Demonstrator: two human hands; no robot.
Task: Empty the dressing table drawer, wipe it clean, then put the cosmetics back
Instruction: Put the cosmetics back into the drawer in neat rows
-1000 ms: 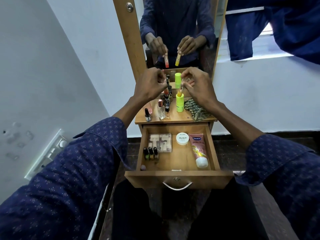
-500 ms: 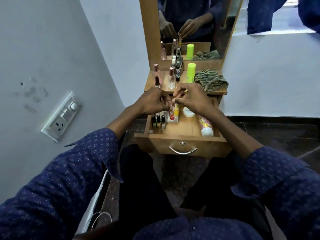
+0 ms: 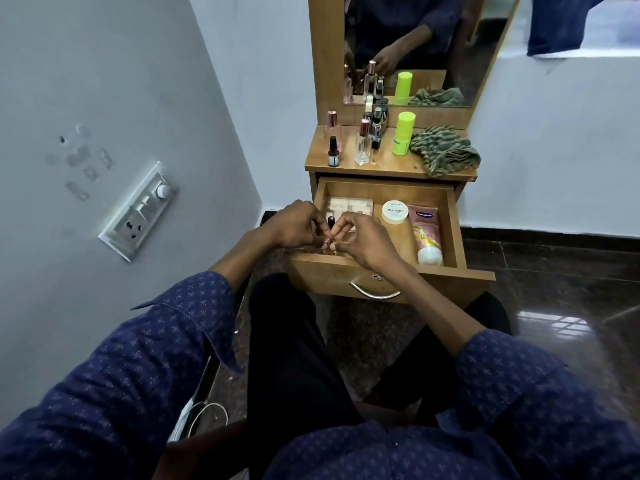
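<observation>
Head view, whole frame:
Drawer: pulled open, centre of frame, wood w/ metal handle on front.
L hand: centre, over drawer's left front part, fingers curled tight, tips meeting R hand's. What they pinch is too small to tell; prob. a slim item, can't confirm.
R hand: just right of L hand, over drawer front, fingers curled and pinching sth small at tips; item hidden by fingers.
Dark bottle cap: pokes up between the two hands, inside drawer.
Pale box: back-left of drawer, partly behind the hands.
White jar: drawer mid-back, lid reads "nail polish".
Pink tube: lies along drawer's right wall, white cap toward front.
Worktop: above drawer, upper centre of frame.
Neon-green stick: upright on worktop, mid-right.
Clear perfume bottle: upright, left of green stick.
Pink bottle: worktop far left, w/ small dark nail polish in front.
Small dark bottles: cluster at back, near mirror.
Green cloth: bunched on worktop's right end.
Mirror: top centre, reflects bottles, cloth, person's arm.
Switch plate: on wall, left of frame.
Sleeves: blue patterned, lower frame.
</observation>
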